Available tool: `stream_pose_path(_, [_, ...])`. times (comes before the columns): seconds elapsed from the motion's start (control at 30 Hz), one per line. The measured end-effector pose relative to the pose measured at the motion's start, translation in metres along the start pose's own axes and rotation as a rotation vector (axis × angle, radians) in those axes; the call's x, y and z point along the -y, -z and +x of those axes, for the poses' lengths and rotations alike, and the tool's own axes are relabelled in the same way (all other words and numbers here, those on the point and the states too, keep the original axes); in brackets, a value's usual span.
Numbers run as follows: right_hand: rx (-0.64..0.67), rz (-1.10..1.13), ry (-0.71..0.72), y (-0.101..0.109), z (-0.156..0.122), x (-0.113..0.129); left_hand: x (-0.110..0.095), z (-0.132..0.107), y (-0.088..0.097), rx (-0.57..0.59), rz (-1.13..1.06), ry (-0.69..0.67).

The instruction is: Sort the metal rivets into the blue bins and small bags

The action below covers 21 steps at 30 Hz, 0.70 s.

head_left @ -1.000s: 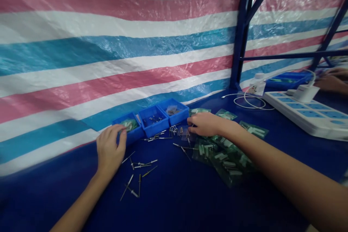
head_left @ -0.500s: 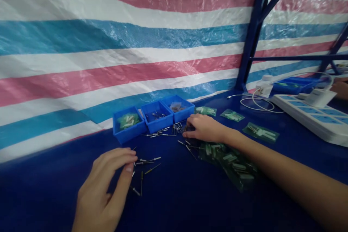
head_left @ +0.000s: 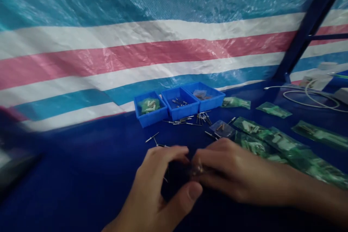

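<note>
My left hand (head_left: 157, 192) and my right hand (head_left: 231, 174) meet low in the middle of the view, just above the blue table (head_left: 81, 174). Their fingertips pinch together on a small clear bag (head_left: 198, 169), which is blurred and mostly hidden by the fingers. Loose metal pins (head_left: 187, 119) lie scattered just beyond the hands. Behind them stand three small blue bins (head_left: 179, 104) in a row: the left holds green packets, the middle holds pins, the right holds a clear bag.
Several green-tinted packets (head_left: 272, 139) spread across the table to the right. A white cable (head_left: 310, 96) coils at the far right by a blue frame post (head_left: 307, 32). A striped tarp (head_left: 136, 50) hangs close behind the bins.
My right hand has drawn back from the pins by the bins with a small bag, and my left hand has come across to meet it. The view has shifted left and lower.
</note>
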State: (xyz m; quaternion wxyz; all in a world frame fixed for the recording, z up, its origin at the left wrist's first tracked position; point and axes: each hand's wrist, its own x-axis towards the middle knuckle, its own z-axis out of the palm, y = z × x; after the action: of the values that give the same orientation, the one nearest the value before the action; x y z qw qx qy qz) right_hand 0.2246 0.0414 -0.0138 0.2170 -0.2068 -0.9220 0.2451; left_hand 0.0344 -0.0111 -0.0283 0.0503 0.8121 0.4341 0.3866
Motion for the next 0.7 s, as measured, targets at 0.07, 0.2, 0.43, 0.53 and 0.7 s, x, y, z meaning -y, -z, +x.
stream_pose_path(0.07, [0.07, -0.004, 0.023, -0.007, 0.0, 0.003, -0.004, 0.002, -0.001, 0.058, -0.067, -0.042])
stream_pose_path(0.2, [0.109, 0.13, -0.043, -0.007, 0.001, 0.002, -0.006, 0.005, -0.002, 0.134, -0.089, -0.032])
stream_pose_path(0.43, [0.195, 0.531, -0.237, 0.007, 0.0, 0.003, -0.003, 0.003, -0.005, 0.221, -0.217, 0.091])
stream_pose_path(0.53, [0.22, 0.665, -0.283, 0.007, 0.0, 0.003, -0.005, 0.003, -0.004, 0.249, -0.278, 0.138])
stream_pose_path(0.7, [0.087, 0.846, -0.315, 0.005, 0.003, 0.002, -0.007, 0.003, 0.0, 0.274, -0.321, 0.248])
